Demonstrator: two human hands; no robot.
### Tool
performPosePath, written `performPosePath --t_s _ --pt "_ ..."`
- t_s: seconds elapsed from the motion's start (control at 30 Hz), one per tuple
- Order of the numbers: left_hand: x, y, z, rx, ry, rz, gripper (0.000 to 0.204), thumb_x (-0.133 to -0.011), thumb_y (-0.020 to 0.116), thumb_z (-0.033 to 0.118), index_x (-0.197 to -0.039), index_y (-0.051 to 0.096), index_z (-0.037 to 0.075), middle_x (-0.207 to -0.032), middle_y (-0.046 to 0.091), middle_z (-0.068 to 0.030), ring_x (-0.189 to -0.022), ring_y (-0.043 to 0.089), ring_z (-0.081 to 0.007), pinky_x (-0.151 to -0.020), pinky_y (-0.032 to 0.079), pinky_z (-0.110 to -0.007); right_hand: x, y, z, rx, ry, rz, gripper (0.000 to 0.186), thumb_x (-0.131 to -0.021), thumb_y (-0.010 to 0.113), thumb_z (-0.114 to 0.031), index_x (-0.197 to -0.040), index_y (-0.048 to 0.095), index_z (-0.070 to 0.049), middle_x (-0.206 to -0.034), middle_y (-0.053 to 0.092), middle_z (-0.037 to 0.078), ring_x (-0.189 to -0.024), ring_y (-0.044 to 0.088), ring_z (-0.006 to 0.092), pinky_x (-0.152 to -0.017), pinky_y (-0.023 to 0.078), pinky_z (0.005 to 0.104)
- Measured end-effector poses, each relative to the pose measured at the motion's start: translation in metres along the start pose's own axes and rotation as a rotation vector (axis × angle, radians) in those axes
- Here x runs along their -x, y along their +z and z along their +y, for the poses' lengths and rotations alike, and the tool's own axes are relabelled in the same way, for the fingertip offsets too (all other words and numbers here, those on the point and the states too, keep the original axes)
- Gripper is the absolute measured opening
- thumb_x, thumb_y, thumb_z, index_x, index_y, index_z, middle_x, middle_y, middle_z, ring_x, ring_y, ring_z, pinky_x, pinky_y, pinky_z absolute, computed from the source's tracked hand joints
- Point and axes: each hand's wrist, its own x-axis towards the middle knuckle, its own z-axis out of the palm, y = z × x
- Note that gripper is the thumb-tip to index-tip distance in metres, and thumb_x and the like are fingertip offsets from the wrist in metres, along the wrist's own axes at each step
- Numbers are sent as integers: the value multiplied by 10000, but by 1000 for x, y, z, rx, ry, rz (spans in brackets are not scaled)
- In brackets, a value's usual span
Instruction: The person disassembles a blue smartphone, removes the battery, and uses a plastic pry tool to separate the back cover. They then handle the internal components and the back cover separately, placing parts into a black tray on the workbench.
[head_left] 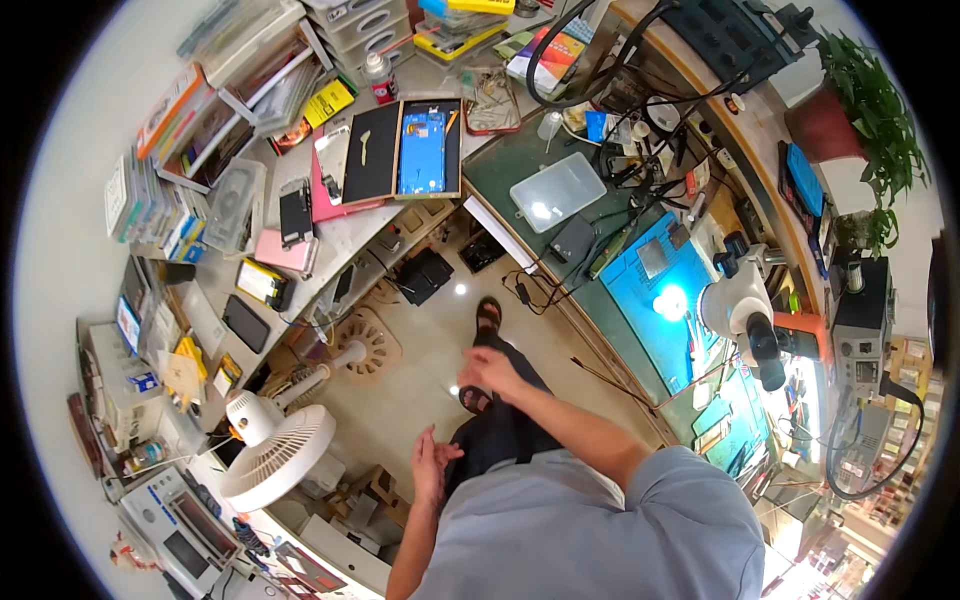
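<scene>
Beyond both hands (432, 464) (490, 371), printed yellow packet (328, 103).

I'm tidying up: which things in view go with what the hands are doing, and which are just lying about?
Likeliest, by nearness alone (nothing visibly held):
left hand: trousers, fan
right hand: trousers

Lying or standing about:
microscope
blue mat
clear box
black phone
plant

white pedestal fan (282, 460) | upright | round slotted base, tan | standing at left on floor (425, 365)
</scene>
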Motion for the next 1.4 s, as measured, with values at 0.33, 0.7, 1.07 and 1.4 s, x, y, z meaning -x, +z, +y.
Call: performPosePath --t_s 0.33,0.7,1.07,1.4 --pt "-106 116 199 -295 490 47 393 -997 528 188 -1352 462 33 -1190 590 -83 -1013 592 -172 -853 486 -295 -52 39 -281 527 -833 462 213 -925 593 -169 -1074 646 -26 -811 672 113 -674 632 211 -636 505 326" --pt "-168 210 310 -1089 1051 170 522 -882 595 64 -1377 434 21 -1390 442 -190 -1281 405 -368 -1081 313 -432 -84 90 -338 1028 -687 465 487 -836 647 -190 -1267 521 -1 -1089 640 206 -853 669 347 -729 542 427" --pt "-171 198 323 -861 932 140 470 -950 570 111 -1386 425 11 -1348 500 -181 -1219 500 -304 -1048 370 -401 -97 79 -335 620 -692 412 309 -845 664 -113 -1117 611 24 -790 650 75 -641 618 155 -619 506 298" --pt "-143 186 304 -206 440 -71 379 -989 521 74 -1346 448 -33 -1226 602 -110 -1080 582 -137 -923 466 -279 -47 54 -292 398 -433 -9 278 -889 658 -110 -1136 609 9 -814 641 34 -663 568 74 -609 477 238"
